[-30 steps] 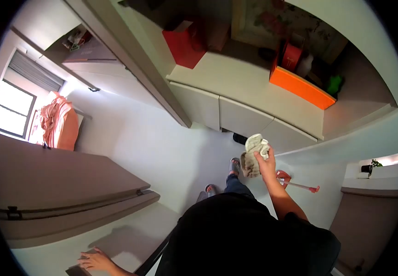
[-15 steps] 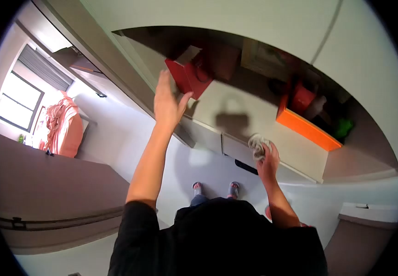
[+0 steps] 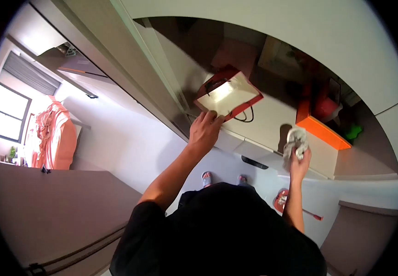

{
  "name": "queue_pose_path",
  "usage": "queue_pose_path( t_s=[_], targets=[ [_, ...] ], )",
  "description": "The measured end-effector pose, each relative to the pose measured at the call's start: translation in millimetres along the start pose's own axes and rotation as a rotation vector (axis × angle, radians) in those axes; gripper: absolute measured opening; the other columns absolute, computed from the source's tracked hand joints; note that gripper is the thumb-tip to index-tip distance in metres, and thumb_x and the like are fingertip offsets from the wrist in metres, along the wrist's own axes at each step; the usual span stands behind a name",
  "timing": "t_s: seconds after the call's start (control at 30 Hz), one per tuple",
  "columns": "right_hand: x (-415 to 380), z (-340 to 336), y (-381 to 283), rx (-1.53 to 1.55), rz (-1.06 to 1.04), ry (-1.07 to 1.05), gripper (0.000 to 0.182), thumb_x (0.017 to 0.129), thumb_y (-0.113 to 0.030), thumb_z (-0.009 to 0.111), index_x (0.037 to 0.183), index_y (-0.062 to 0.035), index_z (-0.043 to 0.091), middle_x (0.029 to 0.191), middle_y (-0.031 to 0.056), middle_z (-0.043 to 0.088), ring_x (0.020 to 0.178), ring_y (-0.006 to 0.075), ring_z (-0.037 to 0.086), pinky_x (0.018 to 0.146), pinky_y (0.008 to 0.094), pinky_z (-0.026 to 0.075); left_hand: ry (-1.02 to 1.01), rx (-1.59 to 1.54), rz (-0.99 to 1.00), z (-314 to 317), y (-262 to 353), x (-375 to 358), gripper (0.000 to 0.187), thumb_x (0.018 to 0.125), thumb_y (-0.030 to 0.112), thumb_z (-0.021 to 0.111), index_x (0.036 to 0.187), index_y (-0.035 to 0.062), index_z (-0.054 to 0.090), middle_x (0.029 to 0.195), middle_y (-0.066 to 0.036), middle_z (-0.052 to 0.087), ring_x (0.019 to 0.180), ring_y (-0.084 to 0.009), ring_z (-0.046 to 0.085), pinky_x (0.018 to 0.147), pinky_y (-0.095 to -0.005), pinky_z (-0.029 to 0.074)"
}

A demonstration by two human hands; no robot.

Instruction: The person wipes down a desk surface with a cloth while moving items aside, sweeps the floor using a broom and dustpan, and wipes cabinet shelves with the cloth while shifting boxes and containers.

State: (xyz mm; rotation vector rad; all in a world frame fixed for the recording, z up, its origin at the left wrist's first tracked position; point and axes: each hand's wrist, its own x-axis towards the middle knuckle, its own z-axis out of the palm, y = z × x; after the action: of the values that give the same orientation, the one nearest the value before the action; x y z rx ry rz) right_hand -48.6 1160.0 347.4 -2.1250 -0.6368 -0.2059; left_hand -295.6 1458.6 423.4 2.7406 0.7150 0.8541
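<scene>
My left hand [image 3: 203, 132] grips the near edge of a red paper gift bag [image 3: 230, 95] on the cabinet shelf [image 3: 272, 118]. The bag is tilted, its pale inside facing me, and a dark cord handle hangs loose on its right side. In my right hand [image 3: 301, 166] is a crumpled grey-white cloth [image 3: 296, 138], held above the shelf's front edge. Just beyond the cloth is an orange open box [image 3: 321, 132] with red items and a bright green thing [image 3: 354, 132] in or beside it.
White cabinet panels [image 3: 309, 23] curve over the shelf niche. Framed items stand in shadow at its back. On the floor below are my feet in sandals [image 3: 207, 178] and a red round object [image 3: 281, 200]. A pink-covered shape [image 3: 56, 133] stands by a window at left.
My left hand has gone from open beside the red bag to gripping it, and the bag has tipped towards me. My right hand with the cloth has shifted right; the view has turned slightly.
</scene>
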Motion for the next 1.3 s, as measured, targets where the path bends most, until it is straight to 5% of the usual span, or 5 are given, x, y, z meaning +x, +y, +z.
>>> queue_pose_path(
  t_s=[0.5, 0.6, 0.9, 0.97, 1.3],
  targets=[
    [110.6, 346.4, -114.5, -0.123, -0.713, -0.225, 0.032, 0.078, -0.016, 0.068, 0.106, -0.001, 0.068, 0.121, 0.0258, 0.064, 0.117, 0.0417, 0.058, 0.098, 0.0484, 0.047, 0.253, 0.151, -0.573, -115.1, 46.0, -237.9, 0.016, 0.077, -0.004, 0.076, 0.091, 0.0017, 0.073, 0.098, -0.015, 0.065, 0.084, -0.0313, 0.064, 0.073, -0.0385, 0.054],
    [147.8, 397.6, -164.5, -0.258, -0.254, -0.501, 0.045, 0.09, -0.038, 0.059, 0.103, 0.0031, 0.071, 0.092, 0.0261, 0.071, 0.086, 0.0447, 0.069, 0.083, 0.0531, 0.054, 0.223, 0.142, -0.653, -126.3, 53.3, -244.4, 0.014, 0.077, -0.003, 0.077, 0.089, 0.0009, 0.072, 0.1, -0.015, 0.065, 0.087, -0.0319, 0.065, 0.076, -0.0381, 0.055],
    [-28.3, 249.0, -89.8, 0.089, -1.054, -0.822, 0.032, 0.074, -0.025, 0.079, 0.103, -0.013, 0.073, 0.107, 0.0067, 0.071, 0.096, 0.0286, 0.066, 0.086, 0.0455, 0.053, 0.188, 0.039, -0.492, -157.0, 22.0, -224.5, 0.024, 0.071, 0.0, 0.081, 0.09, 0.0024, 0.067, 0.099, -0.01, 0.065, 0.087, -0.0324, 0.065, 0.078, -0.0424, 0.054],
    [11.5, 177.4, -89.9, 0.157, -0.97, -1.147, 0.037, 0.075, -0.024, 0.079, 0.111, -0.0151, 0.073, 0.113, 0.0071, 0.072, 0.107, 0.0283, 0.068, 0.098, 0.0445, 0.054, 0.182, -0.005, -0.427, -172.7, 6.7, -207.1, 0.02, 0.068, 0.001, 0.078, 0.084, 0.0027, 0.065, 0.096, -0.01, 0.063, 0.083, -0.0323, 0.064, 0.075, -0.0435, 0.053],
    [125.1, 228.2, -47.5, -0.567, -0.256, -0.498, 0.053, 0.077, -0.031, 0.072, 0.127, -0.0119, 0.065, 0.137, 0.017, 0.056, 0.123, 0.0346, 0.054, 0.101, 0.0502, 0.044, 0.221, -0.094, 0.082, -112.1, 7.4, 7.4, 0.016, 0.07, 0.0, 0.077, 0.083, 0.0031, 0.068, 0.091, -0.009, 0.066, 0.067, -0.0244, 0.062, 0.059, -0.0343, 0.051]
  ],
)
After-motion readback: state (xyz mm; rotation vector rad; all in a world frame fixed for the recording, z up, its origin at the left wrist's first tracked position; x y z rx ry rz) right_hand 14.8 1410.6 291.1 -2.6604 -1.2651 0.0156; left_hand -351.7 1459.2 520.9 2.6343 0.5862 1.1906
